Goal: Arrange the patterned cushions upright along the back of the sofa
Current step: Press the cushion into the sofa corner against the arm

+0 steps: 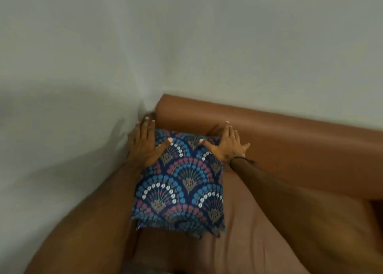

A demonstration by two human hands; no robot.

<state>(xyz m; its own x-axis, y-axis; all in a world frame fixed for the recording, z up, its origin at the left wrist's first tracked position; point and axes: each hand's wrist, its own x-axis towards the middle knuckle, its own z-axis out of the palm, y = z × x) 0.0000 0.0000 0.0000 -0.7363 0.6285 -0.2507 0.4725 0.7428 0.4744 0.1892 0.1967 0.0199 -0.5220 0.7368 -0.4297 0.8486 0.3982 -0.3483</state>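
One patterned cushion (182, 186), dark blue with fans of blue, pink and white dots, leans against the brown sofa back (269, 128) in the corner by the wall. My left hand (145, 143) grips its upper left corner, thumb on the front and fingers behind. My right hand (228, 143) holds the upper right corner with the fingers spread, thumb on the front. The cushion's lower edge rests on the seat (259, 222). No other cushion is in view.
A pale grey wall (186, 45) rises behind the sofa and meets a side wall (51, 139) at the corner. The sofa back runs off to the right. A dark wristband sits on my right wrist.
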